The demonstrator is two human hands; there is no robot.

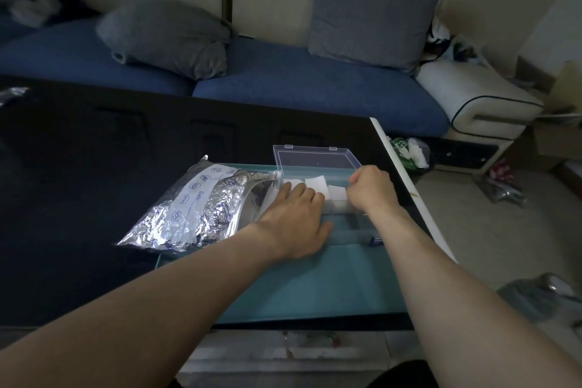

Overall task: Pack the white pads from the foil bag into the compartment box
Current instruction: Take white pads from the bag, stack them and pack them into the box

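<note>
The clear compartment box (352,224) stands on a teal mat (315,287), its lid (315,156) thrown back. Several white pads (316,183) lie in its far compartments. My left hand (297,219) rests flat over the box's left part, fingers stretched toward the pads. My right hand (371,187) hovers over the right compartments with its fingers curled downward; what they hold is hidden. The crinkled foil bag (189,211) lies on its side left of the box, its mouth facing the box.
The dark table (78,183) has a white right edge (409,186). Beyond it is a blue sofa (283,79) with grey cushions. Bags and clutter lie on the floor at the right (504,189).
</note>
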